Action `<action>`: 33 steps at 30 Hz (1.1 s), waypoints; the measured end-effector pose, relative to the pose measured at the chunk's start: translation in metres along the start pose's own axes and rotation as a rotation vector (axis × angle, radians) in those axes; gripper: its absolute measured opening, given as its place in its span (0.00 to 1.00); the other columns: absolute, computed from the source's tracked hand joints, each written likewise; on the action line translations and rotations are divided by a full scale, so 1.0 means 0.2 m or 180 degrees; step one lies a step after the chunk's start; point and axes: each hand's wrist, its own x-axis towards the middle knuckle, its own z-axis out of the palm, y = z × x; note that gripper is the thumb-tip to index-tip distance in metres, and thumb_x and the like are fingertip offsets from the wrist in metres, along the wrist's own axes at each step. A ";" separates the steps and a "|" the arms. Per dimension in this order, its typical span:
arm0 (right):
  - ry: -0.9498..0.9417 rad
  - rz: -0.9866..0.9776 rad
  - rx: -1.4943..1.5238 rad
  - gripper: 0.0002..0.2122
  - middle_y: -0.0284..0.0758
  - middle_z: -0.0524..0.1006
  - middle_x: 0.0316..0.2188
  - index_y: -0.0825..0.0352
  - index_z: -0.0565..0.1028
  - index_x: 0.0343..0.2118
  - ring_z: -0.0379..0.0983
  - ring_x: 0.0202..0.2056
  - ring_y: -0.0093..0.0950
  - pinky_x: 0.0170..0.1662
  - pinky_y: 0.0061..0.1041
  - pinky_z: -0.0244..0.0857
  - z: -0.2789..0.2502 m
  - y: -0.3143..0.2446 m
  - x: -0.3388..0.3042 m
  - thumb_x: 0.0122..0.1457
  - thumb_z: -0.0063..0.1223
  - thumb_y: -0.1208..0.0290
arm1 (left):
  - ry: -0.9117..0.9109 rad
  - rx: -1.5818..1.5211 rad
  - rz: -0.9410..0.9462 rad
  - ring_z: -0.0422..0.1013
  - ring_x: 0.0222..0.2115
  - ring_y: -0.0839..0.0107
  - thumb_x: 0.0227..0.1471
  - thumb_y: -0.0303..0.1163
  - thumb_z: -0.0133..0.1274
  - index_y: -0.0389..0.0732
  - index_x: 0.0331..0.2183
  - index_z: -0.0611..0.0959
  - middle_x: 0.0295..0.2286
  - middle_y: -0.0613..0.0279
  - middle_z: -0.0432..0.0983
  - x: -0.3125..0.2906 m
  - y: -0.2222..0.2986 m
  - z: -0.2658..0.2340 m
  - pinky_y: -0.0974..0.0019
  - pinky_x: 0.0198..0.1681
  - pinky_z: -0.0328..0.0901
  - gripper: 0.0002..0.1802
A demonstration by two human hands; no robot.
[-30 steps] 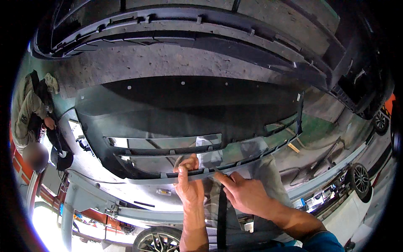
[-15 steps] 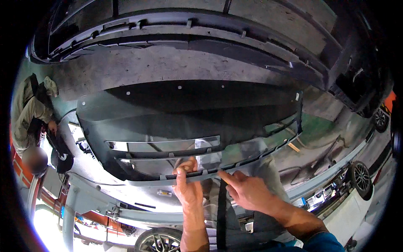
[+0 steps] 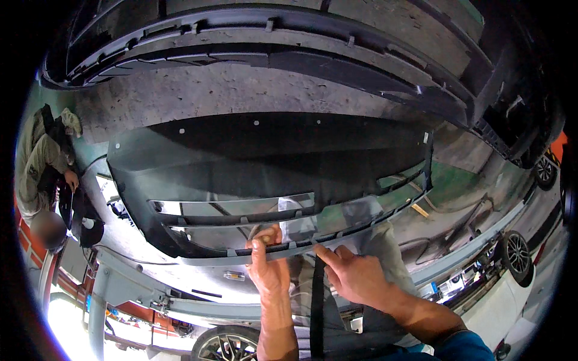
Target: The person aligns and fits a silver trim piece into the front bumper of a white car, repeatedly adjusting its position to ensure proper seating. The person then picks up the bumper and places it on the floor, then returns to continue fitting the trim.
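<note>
A broad black plastic car panel (image 3: 265, 162) with long slotted openings lies in front of me. Along its near edge runs a grey strip (image 3: 208, 260) with small clips behind it. My left hand (image 3: 269, 265) is closed on this edge, thumb on the near side and fingers curled round through the opening. To its right, my right hand (image 3: 361, 277) touches the edge with the tip of its outstretched index finger. The other fingers of that hand are bent, and nothing shows in them.
Beyond the panel stands another large dark car part (image 3: 271, 54) with ribs and tabs. A person (image 3: 45, 162) works at the far left over a dark piece. A grey metal frame (image 3: 211, 310) crosses on the near side, with car wheels (image 3: 226, 346) beneath and at the right.
Both my hands keep their places on the panel's edge, and the panel has barely shifted in view. At the left, the other person's hand has moved slightly.
</note>
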 end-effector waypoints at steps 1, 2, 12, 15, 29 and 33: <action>-0.0004 -0.0010 0.0004 0.29 0.38 0.75 0.29 0.57 0.65 0.61 0.76 0.23 0.37 0.22 0.37 0.70 0.00 0.01 0.00 0.55 0.58 0.69 | 0.0078 -0.0044 -0.0042 0.71 0.47 0.59 0.60 0.43 0.55 0.39 0.38 0.78 0.39 0.55 0.76 0.00 0.00 0.01 0.50 0.57 0.60 0.16; -0.0006 -0.0018 0.0009 0.29 0.38 0.75 0.29 0.57 0.65 0.61 0.76 0.23 0.37 0.22 0.37 0.70 0.00 0.02 0.00 0.55 0.58 0.69 | 0.0155 -0.0088 -0.0086 0.71 0.47 0.59 0.60 0.43 0.55 0.39 0.38 0.78 0.40 0.55 0.76 -0.01 0.00 0.01 0.51 0.56 0.61 0.16; 0.0166 0.0068 0.1040 0.25 0.51 0.77 0.45 0.65 0.65 0.60 0.78 0.37 0.47 0.36 0.39 0.74 -0.08 0.25 -0.03 0.61 0.55 0.63 | 0.0266 -0.0483 -0.0497 0.73 0.38 0.63 0.59 0.43 0.57 0.41 0.37 0.77 0.37 0.58 0.75 0.03 0.03 -0.02 0.54 0.48 0.66 0.15; 0.0415 0.0587 0.1510 0.25 0.47 0.78 0.46 0.66 0.65 0.60 0.79 0.39 0.39 0.39 0.33 0.74 -0.13 0.38 -0.03 0.62 0.55 0.63 | 0.0286 -0.0561 -0.0529 0.72 0.37 0.64 0.60 0.44 0.56 0.41 0.35 0.78 0.35 0.59 0.75 0.06 0.02 -0.06 0.55 0.48 0.65 0.15; -0.0848 0.0377 0.1505 0.25 0.39 0.79 0.40 0.61 0.74 0.54 0.78 0.41 0.32 0.46 0.30 0.71 -0.05 0.73 -0.22 0.51 0.65 0.69 | 0.0385 -0.0490 -0.0571 0.72 0.34 0.67 0.56 0.31 0.58 0.46 0.32 0.77 0.30 0.66 0.75 0.10 0.02 0.00 0.53 0.49 0.66 0.05; -0.1280 -0.0058 0.1089 0.26 0.40 0.79 0.42 0.58 0.74 0.55 0.78 0.42 0.41 0.47 0.36 0.72 -0.02 0.62 -0.15 0.51 0.64 0.61 | 0.0276 -0.0658 -0.0524 0.74 0.35 0.64 0.57 0.29 0.57 0.41 0.34 0.78 0.30 0.62 0.75 0.12 0.03 -0.01 0.51 0.48 0.69 0.04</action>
